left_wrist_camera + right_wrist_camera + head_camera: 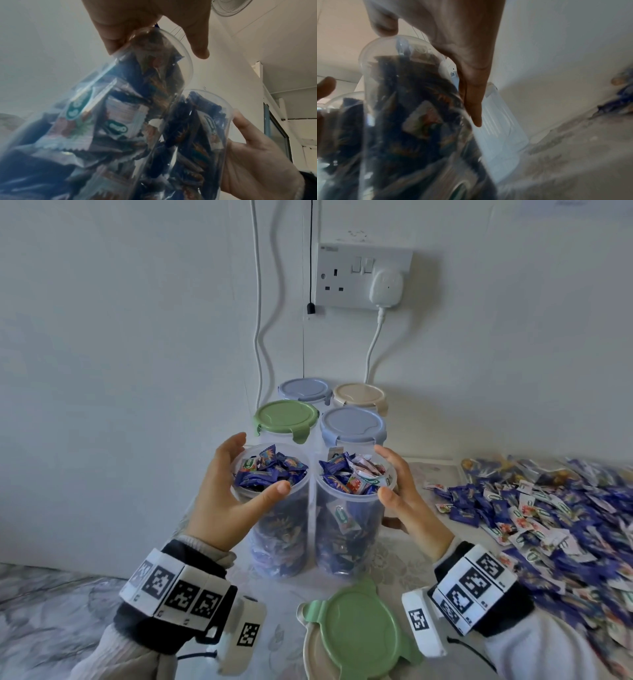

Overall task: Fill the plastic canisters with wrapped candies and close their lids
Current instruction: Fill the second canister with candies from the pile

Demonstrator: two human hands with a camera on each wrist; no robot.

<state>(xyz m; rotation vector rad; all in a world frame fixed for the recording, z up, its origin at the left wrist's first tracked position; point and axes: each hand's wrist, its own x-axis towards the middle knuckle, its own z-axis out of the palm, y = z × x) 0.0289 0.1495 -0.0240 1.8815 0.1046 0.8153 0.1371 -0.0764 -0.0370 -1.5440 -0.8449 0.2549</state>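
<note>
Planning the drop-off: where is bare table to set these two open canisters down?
Bare cloth left of the left canister, toward the wall, and a strip between the canisters and the loose lids. Crowded: candy pile on the right, four lidded canisters behind.
</note>
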